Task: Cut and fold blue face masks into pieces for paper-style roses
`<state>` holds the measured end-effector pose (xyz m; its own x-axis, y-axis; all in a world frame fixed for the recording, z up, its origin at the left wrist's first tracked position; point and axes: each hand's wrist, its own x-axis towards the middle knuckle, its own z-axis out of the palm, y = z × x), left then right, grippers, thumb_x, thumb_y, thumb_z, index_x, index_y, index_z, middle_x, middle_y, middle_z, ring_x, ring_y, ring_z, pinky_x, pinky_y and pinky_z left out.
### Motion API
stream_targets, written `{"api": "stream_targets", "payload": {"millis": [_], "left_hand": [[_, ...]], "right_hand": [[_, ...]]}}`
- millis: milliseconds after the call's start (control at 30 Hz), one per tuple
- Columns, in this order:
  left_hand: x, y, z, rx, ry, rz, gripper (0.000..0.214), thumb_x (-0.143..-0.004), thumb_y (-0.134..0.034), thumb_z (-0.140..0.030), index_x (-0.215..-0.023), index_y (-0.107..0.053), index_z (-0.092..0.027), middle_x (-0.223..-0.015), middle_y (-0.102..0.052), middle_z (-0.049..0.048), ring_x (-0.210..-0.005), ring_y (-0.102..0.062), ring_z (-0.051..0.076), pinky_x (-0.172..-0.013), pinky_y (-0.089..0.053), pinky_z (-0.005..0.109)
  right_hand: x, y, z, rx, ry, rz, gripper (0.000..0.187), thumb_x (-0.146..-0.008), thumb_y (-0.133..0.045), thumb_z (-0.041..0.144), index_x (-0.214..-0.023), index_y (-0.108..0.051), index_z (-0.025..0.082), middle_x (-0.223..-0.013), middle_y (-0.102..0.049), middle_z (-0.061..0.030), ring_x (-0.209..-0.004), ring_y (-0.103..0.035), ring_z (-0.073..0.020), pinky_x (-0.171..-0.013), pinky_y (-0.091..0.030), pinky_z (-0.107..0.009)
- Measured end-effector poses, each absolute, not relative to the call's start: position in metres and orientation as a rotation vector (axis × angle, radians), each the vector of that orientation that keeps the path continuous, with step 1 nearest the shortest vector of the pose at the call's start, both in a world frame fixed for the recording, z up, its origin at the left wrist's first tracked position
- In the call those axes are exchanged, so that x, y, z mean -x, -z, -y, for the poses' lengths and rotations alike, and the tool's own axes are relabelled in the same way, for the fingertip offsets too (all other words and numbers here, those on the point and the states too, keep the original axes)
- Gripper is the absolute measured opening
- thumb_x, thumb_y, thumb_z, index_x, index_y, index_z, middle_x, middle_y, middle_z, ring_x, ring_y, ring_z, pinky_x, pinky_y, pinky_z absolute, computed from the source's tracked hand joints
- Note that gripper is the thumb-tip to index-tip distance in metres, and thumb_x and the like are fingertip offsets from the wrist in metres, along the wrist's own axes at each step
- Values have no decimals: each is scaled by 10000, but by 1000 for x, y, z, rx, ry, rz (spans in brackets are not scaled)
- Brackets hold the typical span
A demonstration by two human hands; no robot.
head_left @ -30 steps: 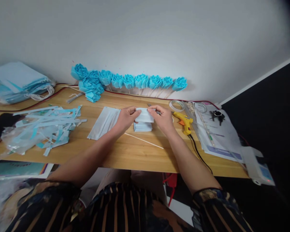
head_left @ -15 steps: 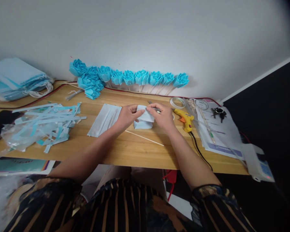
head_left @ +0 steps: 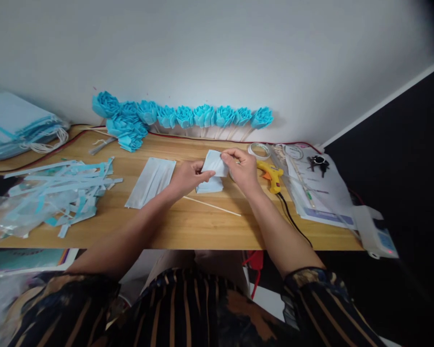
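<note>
Between my hands is a pale blue square of mask fabric [head_left: 213, 161], tilted above the table. My left hand [head_left: 185, 179] pinches its lower left edge with thumb and fingers, while my right hand [head_left: 243, 169] grips the upper right corner. Just beneath lies a small stack of similar squares [head_left: 210, 185], partly covered by the held piece and my left fingers. Flat pleated mask sheets [head_left: 150, 183] rest left of my left hand. A thin wooden stick [head_left: 213, 206] lies in front of the stack. Close to my right hand is a yellow glue gun [head_left: 272, 177].
Blue fabric flowers [head_left: 203, 115] on sticks lean along the wall. Cut strips [head_left: 65, 180] are heaped at left, with bagged masks [head_left: 16, 118] behind. A tape roll [head_left: 259, 151], papers [head_left: 325, 193] and keys [head_left: 318, 165] lie right. The glue gun's black cord [head_left: 292, 217] crosses the front edge.
The fabric square has been turned and tilted up, showing more of its face. My right hand has moved to its upper right corner, my left lower. The whole view has shifted slightly.
</note>
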<state>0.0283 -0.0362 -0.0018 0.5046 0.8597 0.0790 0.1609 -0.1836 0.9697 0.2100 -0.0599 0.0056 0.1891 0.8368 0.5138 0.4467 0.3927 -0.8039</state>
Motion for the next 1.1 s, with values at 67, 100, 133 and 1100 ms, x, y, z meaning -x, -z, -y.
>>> {"api": "stream_targets", "payload": {"millis": [67, 100, 133, 1100], "left_hand": [[-28, 3, 36, -1686, -788, -841, 283, -740, -654, -415, -630, -579, -165, -571, -548, -18, -530, -462, 94, -515, -341, 227], [-28, 4, 36, -1695, -781, -825, 292, -741, -655, -425, -629, -576, -166, -570, -545, -18, -529, -461, 96, -517, -342, 230], [-27, 5, 36, -1703, -779, -814, 302, -740, -657, -433, -623, -571, -168, -566, -539, -18, -526, -458, 98, -516, -342, 233], [-25, 11, 27, -1608, -1051, -894, 245, -759, -717, -394, -826, -711, -158, -746, -669, 21, -640, -529, 123, -594, -392, 249]], "right_hand": [[-210, -4, 59, 1227, -444, 1424, 177, -809, -659, 329, -758, -732, 176, -738, -717, -5, -708, -617, -149, -675, -465, -260], [-210, -3, 58, 1229, -472, 1418, 183, -809, -657, 336, -762, -733, 177, -743, -716, -5, -708, -616, -148, -675, -465, -260], [-211, -2, 58, 1231, -503, 1413, 191, -809, -655, 346, -767, -734, 177, -747, -715, -5, -704, -612, -147, -670, -464, -260], [-199, -4, 66, 1319, -709, 1533, 195, -808, -667, 368, -798, -735, 186, -751, -689, -7, -654, -539, -130, -616, -408, -260]]}}
